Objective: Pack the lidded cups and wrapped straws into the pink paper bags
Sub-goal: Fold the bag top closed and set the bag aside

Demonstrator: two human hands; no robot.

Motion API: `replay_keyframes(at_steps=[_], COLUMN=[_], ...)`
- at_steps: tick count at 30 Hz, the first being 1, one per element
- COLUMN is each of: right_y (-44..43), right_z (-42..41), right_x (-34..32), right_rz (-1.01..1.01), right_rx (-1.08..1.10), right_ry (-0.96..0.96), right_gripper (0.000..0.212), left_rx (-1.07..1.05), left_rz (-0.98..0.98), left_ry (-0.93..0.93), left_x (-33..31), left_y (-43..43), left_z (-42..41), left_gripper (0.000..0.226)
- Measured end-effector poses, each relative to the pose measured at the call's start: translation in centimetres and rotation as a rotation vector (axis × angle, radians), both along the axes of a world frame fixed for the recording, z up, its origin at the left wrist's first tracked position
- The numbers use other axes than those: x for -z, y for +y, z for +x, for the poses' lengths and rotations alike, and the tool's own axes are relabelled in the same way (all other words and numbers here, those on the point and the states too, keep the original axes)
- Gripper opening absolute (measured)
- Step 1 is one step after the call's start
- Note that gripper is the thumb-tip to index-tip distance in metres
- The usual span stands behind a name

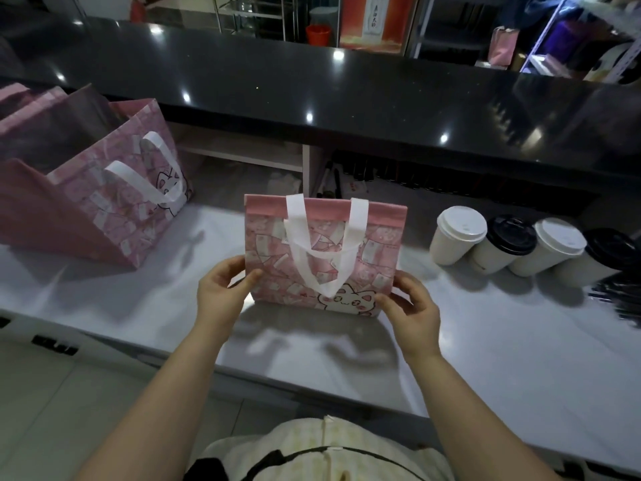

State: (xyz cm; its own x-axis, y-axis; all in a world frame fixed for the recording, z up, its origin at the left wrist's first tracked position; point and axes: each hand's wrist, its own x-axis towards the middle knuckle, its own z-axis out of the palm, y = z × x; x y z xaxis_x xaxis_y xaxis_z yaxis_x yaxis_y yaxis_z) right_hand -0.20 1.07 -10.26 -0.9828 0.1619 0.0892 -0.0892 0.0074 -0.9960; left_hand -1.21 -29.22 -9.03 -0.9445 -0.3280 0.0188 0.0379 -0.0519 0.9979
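Dark bundle [621,300] at far right is blurred and cut off; cannot tell if wrapped straws. Last cup in row half out of frame. Pink paper bag [322,258] stands upright mid-bench [138,289], inside hidden. Left hand [222,289] pinches bag's left edge, thumb on front. Right hand [412,307] pinches lower right corner. Both grips narrow, holding bag. Four lidded cups [458,237] in row right of bag, apart from it. Other pink bags [104,189] at left.

No readable text, orange poster [374,26] characters too blurred
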Motion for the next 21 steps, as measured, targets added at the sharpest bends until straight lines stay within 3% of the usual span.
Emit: replay_keyframes(at_steps=[3, 7, 14, 18, 21], right_y=[-1.2, -1.7, -0.5, -1.3, -1.4], right_z=[-0.5, -1.0, -2.6, -3.2, -3.4], right_x=[-0.3, -0.6, -1.6, -1.9, -1.7], right_rz=[-0.048, -0.060, -0.121, -0.146, -0.155], right_rx=[0.025, 0.046, -0.122, -0.199, -0.232], right_ry=[-0.025, -0.029, -0.120, -0.145, -0.153], right_gripper=[0.031, 0.024, 0.049, 0.033, 0.033], left_rx=[-0.016, -0.033, 0.162, 0.106, 0.124], left_rz=[0.021, 0.025, -0.030, 0.026, 0.022], left_ry=[0.005, 0.001, -0.053, -0.050, -0.062], left_x=[0.0, -0.2, -0.7, -1.0, -1.0], left_y=[0.4, 0.8, -0.2, 0.7, 0.5], left_z=[-0.5, -0.6, -0.9, -1.1, -1.1], left_gripper=[0.027, 0.029, 0.039, 0.030, 0.030])
